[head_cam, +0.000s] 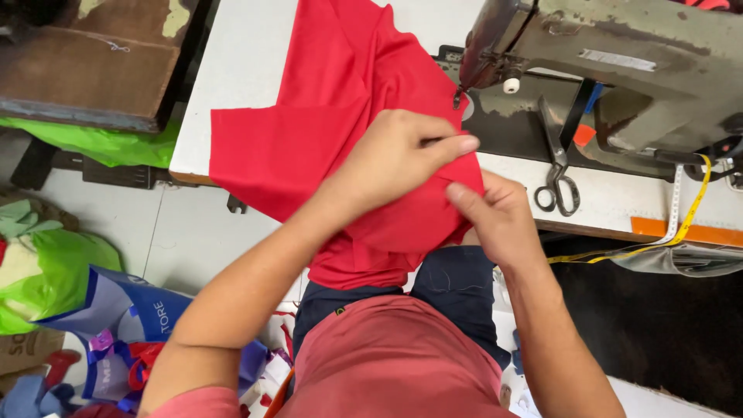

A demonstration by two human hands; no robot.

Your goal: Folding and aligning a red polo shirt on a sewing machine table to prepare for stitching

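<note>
A large piece of red fabric (325, 116) lies spread over the white sewing table (240, 54) and hangs off its front edge toward my lap. My left hand (402, 155) rests on top of the fabric, fingers pinching a fold near its right edge. My right hand (499, 217) grips the same edge from below and to the right, thumb pressed on the cloth. Both hands sit just in front of the needle (457, 98) of an old grey-green sewing machine (619, 70).
Scissors (557, 166) lie on the table to the right of my hands. A yellow measuring tape (681, 220) hangs off the right side. A brown wooden surface (85, 66) stands at the left. Green and blue bags and cloth scraps (70, 310) cover the floor at left.
</note>
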